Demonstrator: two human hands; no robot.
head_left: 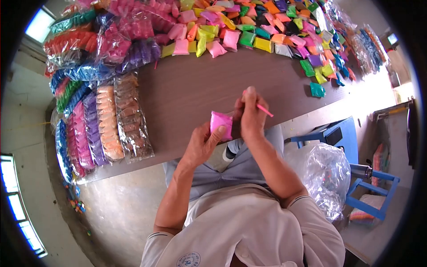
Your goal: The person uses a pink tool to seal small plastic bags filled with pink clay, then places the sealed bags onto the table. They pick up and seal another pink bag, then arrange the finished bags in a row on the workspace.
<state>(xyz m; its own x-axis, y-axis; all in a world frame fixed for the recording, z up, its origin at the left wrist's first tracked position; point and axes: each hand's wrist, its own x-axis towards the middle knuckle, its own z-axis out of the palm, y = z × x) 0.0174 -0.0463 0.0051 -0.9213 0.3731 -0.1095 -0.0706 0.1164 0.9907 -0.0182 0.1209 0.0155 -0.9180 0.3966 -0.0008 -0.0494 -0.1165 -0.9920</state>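
My left hand (202, 144) pinches the pink packet (221, 123) in its grip over the table (191, 89) edge. My right hand (251, 118) pinches a thin pink stick (263, 109) just beside it. Holding the packet steady seems wisest.

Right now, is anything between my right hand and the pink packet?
Nothing visible. The left hand holds the packet, and the right hand, gripping a pink stick, sits right beside it over the table.
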